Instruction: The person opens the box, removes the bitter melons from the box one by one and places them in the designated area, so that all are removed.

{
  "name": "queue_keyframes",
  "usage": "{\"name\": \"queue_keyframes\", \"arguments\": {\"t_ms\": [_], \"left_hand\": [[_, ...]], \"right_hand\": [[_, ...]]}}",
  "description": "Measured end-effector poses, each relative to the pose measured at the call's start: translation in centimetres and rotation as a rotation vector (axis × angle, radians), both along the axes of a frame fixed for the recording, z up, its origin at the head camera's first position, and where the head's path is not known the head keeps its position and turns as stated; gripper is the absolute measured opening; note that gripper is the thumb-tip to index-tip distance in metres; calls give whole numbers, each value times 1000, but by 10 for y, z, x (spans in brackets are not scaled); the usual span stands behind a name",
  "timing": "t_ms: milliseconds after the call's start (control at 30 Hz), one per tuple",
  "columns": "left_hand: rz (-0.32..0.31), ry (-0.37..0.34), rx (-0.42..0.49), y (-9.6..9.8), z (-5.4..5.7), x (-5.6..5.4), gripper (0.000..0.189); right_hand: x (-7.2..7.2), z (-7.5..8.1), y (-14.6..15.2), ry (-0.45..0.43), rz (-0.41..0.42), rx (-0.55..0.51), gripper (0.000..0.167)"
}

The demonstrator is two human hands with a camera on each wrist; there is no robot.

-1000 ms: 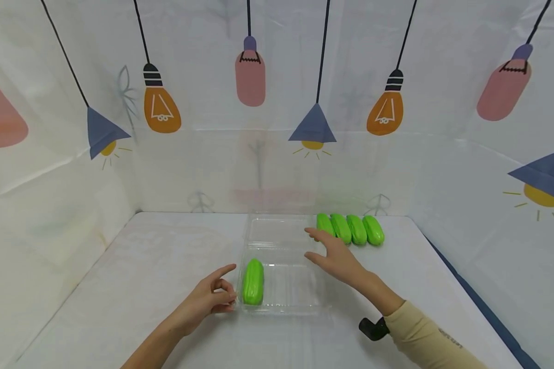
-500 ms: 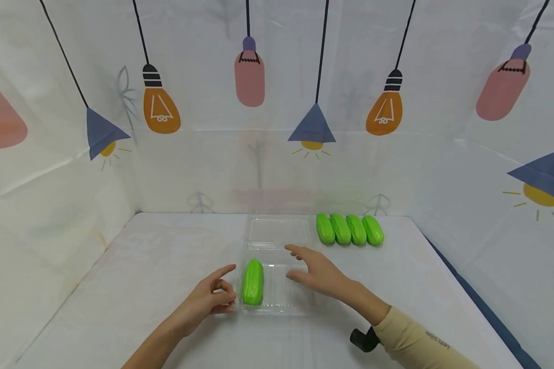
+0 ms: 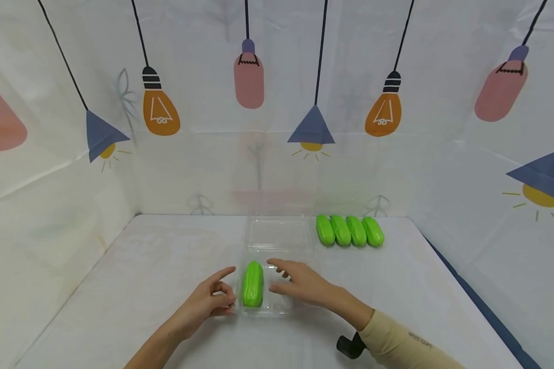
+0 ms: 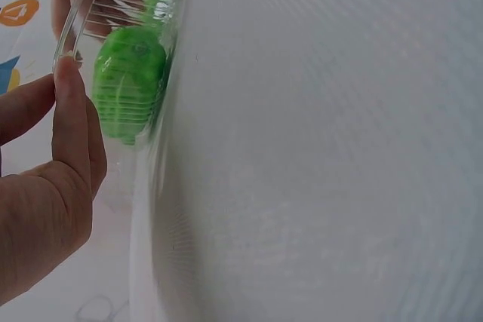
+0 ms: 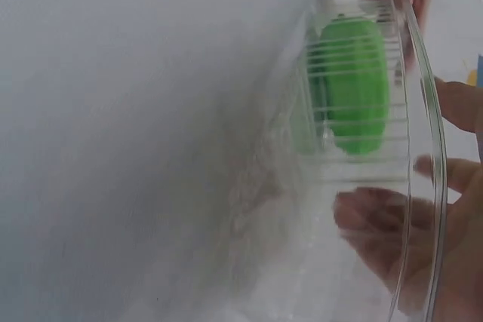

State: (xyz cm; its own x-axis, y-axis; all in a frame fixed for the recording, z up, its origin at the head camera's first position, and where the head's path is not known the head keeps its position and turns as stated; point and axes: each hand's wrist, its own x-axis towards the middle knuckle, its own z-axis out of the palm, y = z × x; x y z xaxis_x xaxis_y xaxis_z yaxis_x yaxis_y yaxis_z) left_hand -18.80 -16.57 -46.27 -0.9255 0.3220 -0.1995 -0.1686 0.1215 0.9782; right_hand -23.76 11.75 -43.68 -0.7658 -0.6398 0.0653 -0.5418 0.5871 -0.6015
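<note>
A clear plastic clamshell box (image 3: 277, 306) lies with its lid (image 3: 279, 233) folded back on the white table. One shiny green cucumber (image 3: 253, 284) rests lengthwise along the left side of its base. My left hand (image 3: 208, 300) pinches the left rim of the box between thumb and finger, as the left wrist view shows of the rim (image 4: 66, 28). Over the base hovers my right hand (image 3: 302, 282), holding nothing, its fingers parted and pointing left toward the cucumber. In the right wrist view the cucumber (image 5: 355, 84) shows through the ribbed box wall.
Several more green cucumbers (image 3: 350, 230) lie side by side at the back right, beyond the box. A black device (image 3: 351, 347) is at the right wrist. White sheets with printed lamps (image 3: 312, 125) surround the table (image 3: 166, 256).
My right hand has moved left and nearer, from beside the row of cucumbers to over the box base close to the single cucumber. My left hand stays at the rim.
</note>
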Motion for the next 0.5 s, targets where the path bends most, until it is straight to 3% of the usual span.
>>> {"name": "queue_keyframes", "arguments": {"t_ms": [500], "left_hand": [[-7,7,1,0,1,1,76]], "right_hand": [[0,-8,-31,-90,22,6,67]]}}
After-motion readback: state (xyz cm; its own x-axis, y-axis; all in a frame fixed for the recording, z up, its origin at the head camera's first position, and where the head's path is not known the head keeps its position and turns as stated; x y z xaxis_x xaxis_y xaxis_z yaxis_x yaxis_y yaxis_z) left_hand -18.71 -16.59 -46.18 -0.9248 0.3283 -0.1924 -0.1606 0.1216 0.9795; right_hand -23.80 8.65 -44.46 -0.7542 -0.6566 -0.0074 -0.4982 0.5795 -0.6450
